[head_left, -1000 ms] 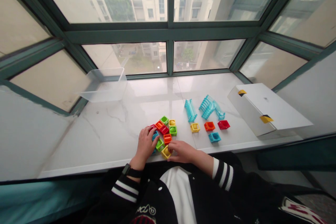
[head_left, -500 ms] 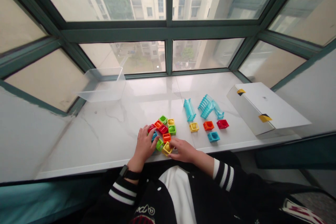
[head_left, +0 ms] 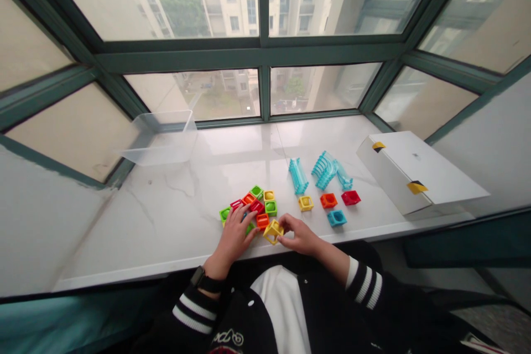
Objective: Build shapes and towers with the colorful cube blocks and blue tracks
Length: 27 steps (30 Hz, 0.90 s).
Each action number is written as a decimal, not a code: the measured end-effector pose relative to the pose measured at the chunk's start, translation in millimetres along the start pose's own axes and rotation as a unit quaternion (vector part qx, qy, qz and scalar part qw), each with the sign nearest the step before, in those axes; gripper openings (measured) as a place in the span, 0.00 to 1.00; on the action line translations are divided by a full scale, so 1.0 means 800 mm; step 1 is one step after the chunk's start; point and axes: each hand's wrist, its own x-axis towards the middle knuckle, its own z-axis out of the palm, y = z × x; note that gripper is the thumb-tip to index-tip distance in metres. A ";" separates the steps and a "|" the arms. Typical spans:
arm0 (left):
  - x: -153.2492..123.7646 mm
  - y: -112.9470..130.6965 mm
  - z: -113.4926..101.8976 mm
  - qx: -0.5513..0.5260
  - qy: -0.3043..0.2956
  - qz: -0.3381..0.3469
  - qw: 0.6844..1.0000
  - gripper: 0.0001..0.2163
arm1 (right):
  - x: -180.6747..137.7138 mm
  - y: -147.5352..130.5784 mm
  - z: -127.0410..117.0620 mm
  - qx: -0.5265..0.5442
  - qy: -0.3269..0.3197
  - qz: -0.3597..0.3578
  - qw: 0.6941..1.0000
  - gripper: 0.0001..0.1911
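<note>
Held yellow block (head_left: 272, 232): glossy plastic cube, hollow, open-sided, pinched at the right side; tilted, with one open face toward the viewer; lifted or touching below, cannot be told. Just left, near orange block (head_left: 263, 222): level. Beyond, in a close cluster: right-hand green block (head_left: 270, 208) with a round recess, and far yellow block (head_left: 269, 196) directly behind; inner red block (head_left: 257, 207) and far orange block (head_left: 249, 199) in a slanting row, backed by far green block (head_left: 256, 192). At left, outer green block (head_left: 224, 214) beside outer red block (head_left: 237, 204), partly hidden.
</note>
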 end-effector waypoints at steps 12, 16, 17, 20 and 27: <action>0.024 0.084 -0.045 -0.212 0.057 0.013 0.976 0.24 | 0.011 -0.006 -0.015 0.134 0.113 -0.027 0.984 0.31; 0.028 0.097 -0.050 -0.222 0.067 0.010 0.973 0.22 | 0.013 -0.018 -0.012 0.095 0.107 -0.064 0.988 0.32; 0.028 0.097 -0.049 -0.221 0.070 0.010 0.973 0.22 | 0.013 -0.022 -0.013 0.067 0.107 -0.075 0.989 0.32; 0.027 0.094 -0.044 -0.206 0.072 0.008 0.976 0.24 | 0.012 -0.033 -0.016 -0.029 0.104 -0.107 0.988 0.33; 0.023 0.092 -0.032 -0.215 0.031 -0.025 0.976 0.26 | 0.013 -0.054 -0.014 -0.092 0.104 -0.149 0.979 0.34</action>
